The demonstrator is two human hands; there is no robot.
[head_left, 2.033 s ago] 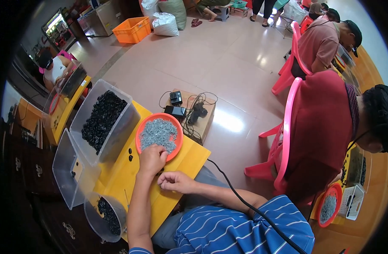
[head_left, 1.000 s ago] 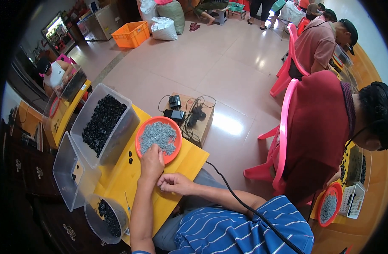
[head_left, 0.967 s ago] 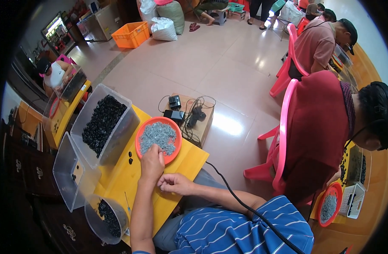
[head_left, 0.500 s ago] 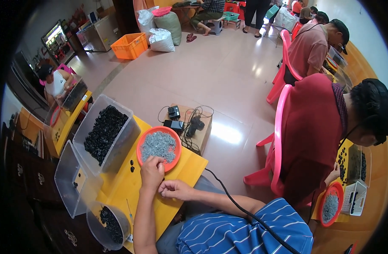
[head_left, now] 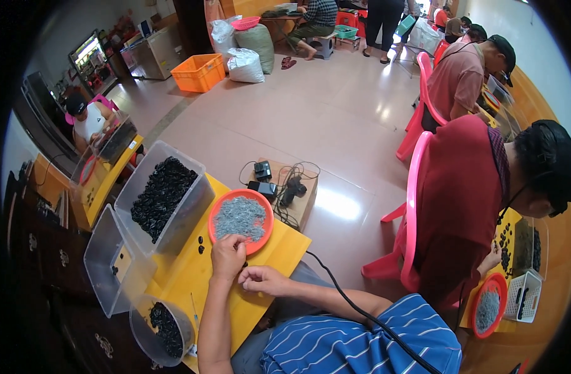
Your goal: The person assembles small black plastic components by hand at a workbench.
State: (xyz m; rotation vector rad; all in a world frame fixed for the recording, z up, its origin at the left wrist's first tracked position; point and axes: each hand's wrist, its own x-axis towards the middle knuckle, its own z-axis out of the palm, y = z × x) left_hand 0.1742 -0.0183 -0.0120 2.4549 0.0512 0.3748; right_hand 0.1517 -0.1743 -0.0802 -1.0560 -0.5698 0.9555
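Observation:
My left hand (head_left: 228,257) is closed in a pinch over the near rim of an orange-red bowl (head_left: 269,232) heaped with small grey slivers (head_left: 238,218). Just to its right, my right hand (head_left: 264,280) has its fingers curled together above the yellow tabletop (head_left: 284,248). A tiny dark bit shows between the two hands; which fingers grip it, if any, I cannot make out. Left of the bowl lie a few loose glossy black pieces (head_left: 200,244). Many more black pieces (head_left: 162,198) fill a clear plastic bin (head_left: 198,198) beyond them.
A second clear bin (head_left: 99,265) and a round clear tub (head_left: 187,330) of black pieces stand at left. Near my left forearm lies a thin tool (head_left: 195,308). A cardboard box (head_left: 305,198) carries adapters and cables. At right, a co-worker in dark red (head_left: 450,206) sits on a pink chair (head_left: 413,212).
The whole view has shifted slightly, with the table and room sitting a little lower and further right. Both hands keep nearly the same closed pose beside the bowl.

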